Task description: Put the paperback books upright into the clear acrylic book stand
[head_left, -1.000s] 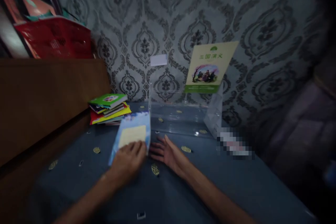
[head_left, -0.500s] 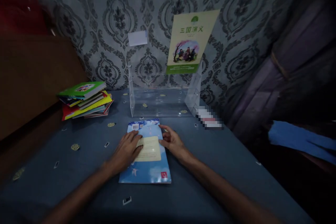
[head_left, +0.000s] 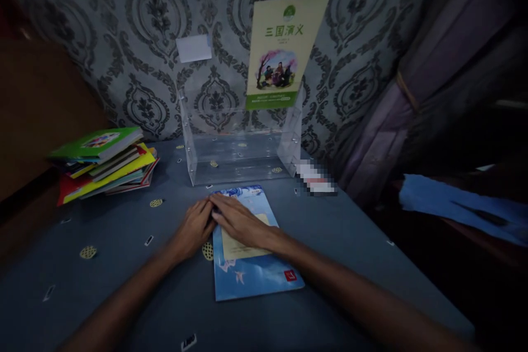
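A blue book [head_left: 258,280] with a pale text panel and a red square mark lies on the table, slightly turned. My right hand [head_left: 241,223] stretches flat across its upper part, fingers together, the fingertips reaching the upper left edge. There they meet my left hand [head_left: 196,228], whose bent fingers close on that edge and are partly hidden behind the right fingers. Behind the book stands a clear acrylic rack [head_left: 239,173]. A cream and green book [head_left: 284,38] with Chinese characters is upright at the rack's back right.
A stack of books [head_left: 109,159] sits at the left, beside a brown panel [head_left: 37,110]. A small white card [head_left: 193,48] is above the rack's left end. A blurred-out white item [head_left: 315,179] lies right of the rack. A tied purple curtain [head_left: 396,104] hangs at the right.
My right hand has gone from the book's right edge across the cover to its upper left edge. My left hand has slid off the cover to that edge. The book has turned slightly.
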### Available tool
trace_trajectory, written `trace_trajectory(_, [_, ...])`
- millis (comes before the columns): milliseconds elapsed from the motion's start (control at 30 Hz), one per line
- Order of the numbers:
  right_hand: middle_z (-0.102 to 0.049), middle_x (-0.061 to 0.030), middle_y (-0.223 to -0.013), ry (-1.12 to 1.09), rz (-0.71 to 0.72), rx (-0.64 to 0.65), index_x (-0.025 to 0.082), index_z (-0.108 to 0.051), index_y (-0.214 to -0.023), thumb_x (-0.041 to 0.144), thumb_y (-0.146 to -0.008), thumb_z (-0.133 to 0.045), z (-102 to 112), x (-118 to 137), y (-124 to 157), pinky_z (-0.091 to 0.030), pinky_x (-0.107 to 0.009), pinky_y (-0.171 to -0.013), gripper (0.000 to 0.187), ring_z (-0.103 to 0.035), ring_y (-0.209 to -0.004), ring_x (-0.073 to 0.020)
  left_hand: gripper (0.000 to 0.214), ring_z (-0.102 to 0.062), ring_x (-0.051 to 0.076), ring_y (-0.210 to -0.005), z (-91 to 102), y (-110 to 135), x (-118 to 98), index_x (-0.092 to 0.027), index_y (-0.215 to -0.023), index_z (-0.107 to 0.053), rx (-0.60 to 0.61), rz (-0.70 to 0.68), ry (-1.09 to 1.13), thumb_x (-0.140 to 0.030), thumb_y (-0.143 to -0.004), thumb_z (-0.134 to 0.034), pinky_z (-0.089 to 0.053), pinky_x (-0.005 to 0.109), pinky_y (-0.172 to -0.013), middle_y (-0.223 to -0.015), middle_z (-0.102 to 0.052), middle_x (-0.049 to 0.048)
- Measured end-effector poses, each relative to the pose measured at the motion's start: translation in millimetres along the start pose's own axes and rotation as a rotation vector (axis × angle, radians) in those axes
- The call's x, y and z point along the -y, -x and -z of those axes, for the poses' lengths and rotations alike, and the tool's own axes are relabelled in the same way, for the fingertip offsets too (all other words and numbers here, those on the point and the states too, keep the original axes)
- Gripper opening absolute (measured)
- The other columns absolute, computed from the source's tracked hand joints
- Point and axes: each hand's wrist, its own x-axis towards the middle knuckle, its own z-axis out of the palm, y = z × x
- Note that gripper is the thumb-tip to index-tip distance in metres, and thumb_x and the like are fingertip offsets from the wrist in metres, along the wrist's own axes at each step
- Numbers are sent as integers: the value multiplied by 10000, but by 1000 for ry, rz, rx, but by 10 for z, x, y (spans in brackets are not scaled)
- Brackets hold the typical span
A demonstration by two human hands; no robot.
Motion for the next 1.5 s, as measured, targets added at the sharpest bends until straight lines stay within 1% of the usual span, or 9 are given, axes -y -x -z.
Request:
trace_trajectory(133, [-392,-182,-1528,-10,-70,102,85,-370,-1474,448,-1024,-277,-44,-31,-233,-250,-466,-1196,585,-316,-1448,-264,330,-551,266,-1217,-28,26,42,-183,-1294,-474,-21,-32,30,-270,-984,-400,-460,476,-1020,-1286,-596,142])
trace_trajectory(367, [-358,-178,-1545,144,-118,118,79,-387,-1468,376,-1019,-329,134,-228,-10,-223,-464,-1209,542,-282,-1463,-254,329,-508,269,-1276,0,4,27,-192,-1263,-521,46,9,-3,-346,-997,-403,-442,475,-1045,-1378,-549,125])
trace_trajectory(467, [-381,-194,-1528,198,-180,71,56,-408,-1454,347,-1008,-351,226,-392,127,-220,-478,-1209,535,-305,-1453,-265,341,-519,273,-1267,8,0,15,-189,-1250,-539,55,24,-14,-366,-997,-396,-453,474,-1037,-1379,-552,124])
trace_trajectory(600, [-445,-166,-1494,199,-222,-68,122,-464,-1427,284,-985,-361,291,-732,326,-253,-527,-1189,481,-372,-1421,-262,357,-520,282,-1270,20,8,17,-193,-1254,-548,60,26,-43,-375,-997,-380,-459,482,-1034,-1396,-543,124])
trace_trajectory(833, [-474,-159,-1477,-32,-146,-159,114,-475,-1409,239,-950,-383,312,-1060,427,-357,-475,-1145,484,-435,-1382,-236,433,-444,290,-1355,41,-245,-34,-131,-1321,-526,140,-78,-127,-355,-988,-362,-377,499,-1113,-1392,-555,150])
trace_trajectory(967, [-480,-120,-1482,-77,-120,-167,149,-444,-1428,212,-945,-384,305,-1104,402,-343,-476,-1152,491,-430,-1384,-214,461,-415,279,-1380,-113,-583,-235,-118,-1371,-499,270,-165,-92,-343,-989,-372,-320,505,-1148,-1446,-506,149])
trace_trajectory(1067, [-475,-105,-1488,-67,-124,-167,147,-430,-1436,191,-948,-366,310,-1081,407,-339,-453,-1155,494,-420,-1389,-198,447,-414,269,-1381,-230,-685,-510,-141,-1391,-489,333,-264,-39,-314,-999,-362,-279,532,-1160,-1477,-473,140])
trace_trajectory(1267, [-400,-80,-1542,9,-153,-102,158,-396,-1459,191,-962,-368,347,-969,452,-282,-458,-1183,499,-332,-1440,-205,424,-388,213,-1404,-118,-352,-1008,-228,-1421,-468,485,-503,99,-251,-1022,-325,-249,518,-1185,-1467,-501,68])
trace_trajectory(1500, [-373,-125,-1551,126,-178,-72,108,-383,-1457,172,-967,-364,340,-871,430,-272,-433,-1189,494,-311,-1451,-206,487,-367,197,-1419,74,-42,-1201,-284,-1472,-397,599,-582,152,-182,-999,-342,-234,511,-1206,-1492,-473,22])
